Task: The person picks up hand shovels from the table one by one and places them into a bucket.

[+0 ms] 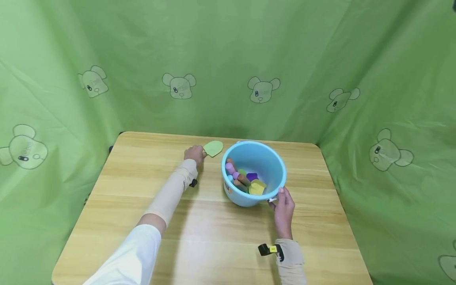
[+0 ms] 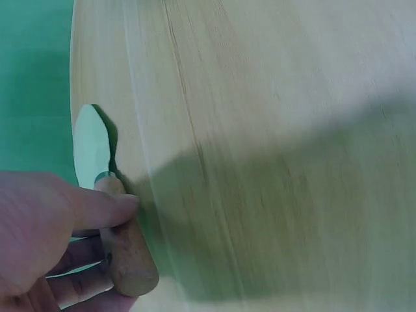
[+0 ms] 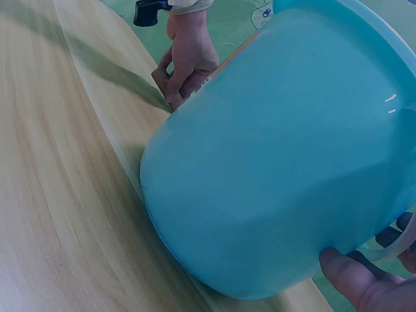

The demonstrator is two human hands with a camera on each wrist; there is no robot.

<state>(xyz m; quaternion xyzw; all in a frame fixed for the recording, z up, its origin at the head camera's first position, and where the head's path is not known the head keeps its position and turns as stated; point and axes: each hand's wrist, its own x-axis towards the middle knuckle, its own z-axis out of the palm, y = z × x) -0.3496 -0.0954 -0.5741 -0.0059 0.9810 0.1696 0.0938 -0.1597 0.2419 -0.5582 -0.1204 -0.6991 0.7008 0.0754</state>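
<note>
My left hand (image 1: pixel 194 154) pinches the wooden handle of a small toy shovel (image 1: pixel 213 148) near the table's far edge. The left wrist view shows its pale green blade (image 2: pixel 91 143) pointing away from the thumb, close over the wood. A light blue bucket (image 1: pixel 246 201) stands to the right of the shovel. With thumb and fingers, my right hand (image 1: pixel 284 208) grips the bucket at its near right rim, by the white handle end. Inside the bucket lie several toy tools, among them a yellow piece (image 1: pixel 257 187) and a purple piece (image 1: pixel 251 177); their lower parts are hidden.
The wooden table (image 1: pixel 213 245) has rounded corners, and its far edge runs just behind the shovel and bucket. Green curtains (image 1: pixel 221 47) printed with bear heads hang behind and on both sides.
</note>
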